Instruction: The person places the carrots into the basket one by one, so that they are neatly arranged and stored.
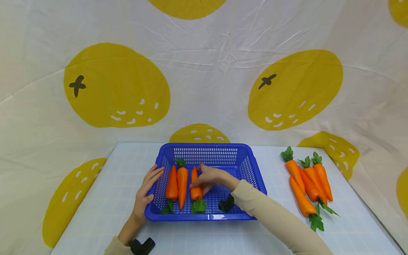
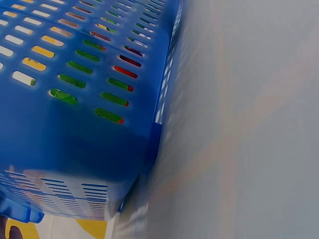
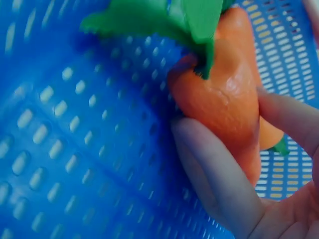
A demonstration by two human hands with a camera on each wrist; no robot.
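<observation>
A blue plastic basket [image 1: 204, 216] with slotted walls stands on the table. Inside its left half lie two carrots side by side, one with its leaves toward me [image 1: 172, 184] and one with its leaves away [image 1: 182, 184]. My right hand [image 1: 210, 177] pinches a third carrot [image 1: 196, 192] between thumb and fingers, its green top pointing toward me. In the right wrist view, the fingers hold that carrot [image 3: 224, 99] low over the basket floor. My left hand [image 1: 145, 193] rests against the basket's left side, fingers fairly straight at the rim.
To the right of the basket, several carrots [image 1: 302, 203] lie in a loose pile on the pale table [image 1: 127, 159]. A white cloth [image 1: 207, 88] with yellow fruit prints hangs behind the table.
</observation>
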